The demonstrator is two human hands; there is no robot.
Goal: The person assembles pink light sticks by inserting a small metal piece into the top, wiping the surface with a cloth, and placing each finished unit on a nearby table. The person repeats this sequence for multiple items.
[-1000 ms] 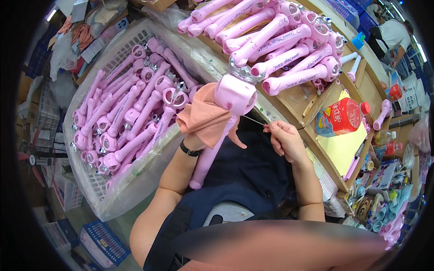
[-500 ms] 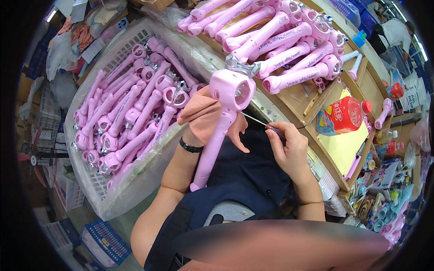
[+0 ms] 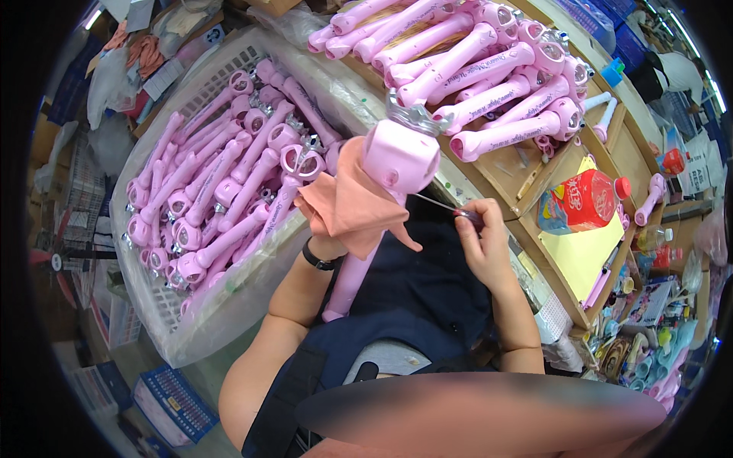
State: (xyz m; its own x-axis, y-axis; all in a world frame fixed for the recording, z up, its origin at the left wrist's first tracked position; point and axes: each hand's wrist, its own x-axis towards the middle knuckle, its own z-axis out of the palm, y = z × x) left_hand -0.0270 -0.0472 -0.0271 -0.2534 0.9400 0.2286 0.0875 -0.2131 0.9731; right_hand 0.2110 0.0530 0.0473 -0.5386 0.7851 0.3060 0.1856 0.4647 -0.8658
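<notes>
A pink toy wand (image 3: pixel 398 162) with a silver crown on its head stands tilted in front of me, its handle end near my lap. My left hand (image 3: pixel 327 246) is closed around it below the head, and an orange cloth (image 3: pixel 355 202) drapes over most of the fingers. My right hand (image 3: pixel 482 238) grips a screwdriver (image 3: pixel 437 201) by its dark handle. The thin metal shaft points left to the wand, just under the head. The tip is hidden behind the wand, so contact cannot be made out.
At left, a plastic-lined white basket (image 3: pixel 156 305) holds many pink wands. More wands (image 3: pixel 489 72) lie piled on the wooden bench at the top. A red drink bottle (image 3: pixel 580 200) lies on yellow paper (image 3: pixel 584 256) at right. Farther back is another person (image 3: pixel 678 75).
My left hand has turned the wand, so its clear window has swung out of sight and a plain pink side shows. The cloth now hangs across the front. The screwdriver has stayed close by.
</notes>
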